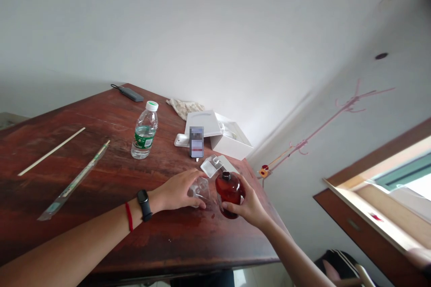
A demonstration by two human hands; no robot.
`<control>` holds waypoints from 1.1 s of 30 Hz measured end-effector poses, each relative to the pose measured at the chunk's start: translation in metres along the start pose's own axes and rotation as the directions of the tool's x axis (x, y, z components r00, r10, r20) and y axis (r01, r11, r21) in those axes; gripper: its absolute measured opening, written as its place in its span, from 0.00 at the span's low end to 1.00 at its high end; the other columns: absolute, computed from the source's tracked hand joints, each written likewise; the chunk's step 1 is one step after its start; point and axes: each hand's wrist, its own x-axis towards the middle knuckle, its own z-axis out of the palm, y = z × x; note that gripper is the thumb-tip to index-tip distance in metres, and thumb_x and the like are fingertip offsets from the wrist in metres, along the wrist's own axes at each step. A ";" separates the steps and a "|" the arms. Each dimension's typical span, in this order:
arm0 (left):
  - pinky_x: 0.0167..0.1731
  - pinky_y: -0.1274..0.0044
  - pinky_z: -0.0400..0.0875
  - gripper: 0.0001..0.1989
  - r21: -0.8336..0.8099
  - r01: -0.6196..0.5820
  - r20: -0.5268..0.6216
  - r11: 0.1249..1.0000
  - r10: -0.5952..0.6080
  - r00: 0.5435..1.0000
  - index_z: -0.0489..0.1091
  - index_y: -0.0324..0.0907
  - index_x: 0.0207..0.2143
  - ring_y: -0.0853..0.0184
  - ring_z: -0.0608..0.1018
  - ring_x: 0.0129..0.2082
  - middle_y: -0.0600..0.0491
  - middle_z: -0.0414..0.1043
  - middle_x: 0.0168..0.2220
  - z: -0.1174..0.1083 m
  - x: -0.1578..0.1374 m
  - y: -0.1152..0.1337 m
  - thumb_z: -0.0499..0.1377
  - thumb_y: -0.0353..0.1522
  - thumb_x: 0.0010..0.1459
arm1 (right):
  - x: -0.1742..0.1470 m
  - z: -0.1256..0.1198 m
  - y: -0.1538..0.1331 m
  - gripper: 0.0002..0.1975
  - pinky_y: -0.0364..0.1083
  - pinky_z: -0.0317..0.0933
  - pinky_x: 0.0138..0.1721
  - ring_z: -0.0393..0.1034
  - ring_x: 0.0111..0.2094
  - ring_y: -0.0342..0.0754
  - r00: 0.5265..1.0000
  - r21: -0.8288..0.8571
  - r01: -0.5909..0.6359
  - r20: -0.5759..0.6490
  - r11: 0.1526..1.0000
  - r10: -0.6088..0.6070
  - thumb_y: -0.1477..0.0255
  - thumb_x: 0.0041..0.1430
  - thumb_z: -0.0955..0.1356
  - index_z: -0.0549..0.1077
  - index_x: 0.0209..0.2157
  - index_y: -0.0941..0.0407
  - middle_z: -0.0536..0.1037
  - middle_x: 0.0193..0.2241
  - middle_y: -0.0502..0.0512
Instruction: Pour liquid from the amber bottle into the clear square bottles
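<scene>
— So, what are the fingers doing?

— On the right hand (249, 202), they're wrapped round the side of a reddish-brown bottle (228, 195), thumb across its front; on the left hand (185, 192), fingers and thumb curve round a clear container (202, 188), parted only by its width

— Do the two things touch?

— No, the bottle is just right of the container, roughly upright; whether its base meets the wooden table (188, 242) I can't tell

— And that surface?

— Dark red-brown, glossy near the front edge. Beyond the hands are a phone (197, 144) and a white box (232, 148), with a water bottle (143, 139) further left, then a wrapped stick (79, 177) and a bare stick (52, 151)

— The room?

— Plain pale wall (235, 31) behind, a pink coat rack (318, 126) to the right, a wooden-framed window (380, 154) at far right
</scene>
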 end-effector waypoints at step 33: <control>0.64 0.55 0.69 0.54 -0.131 -0.002 -0.055 0.991 -0.005 0.998 0.63 0.49 0.69 0.45 0.78 0.62 0.42 0.74 0.64 0.000 0.004 -0.008 0.83 0.44 0.44 | 0.013 -0.008 -0.023 0.49 0.65 0.70 0.62 0.77 0.60 0.67 0.982 -0.243 -0.008 0.183 0.970 0.054 0.67 0.41 0.84 0.71 0.66 0.50 0.82 0.59 0.61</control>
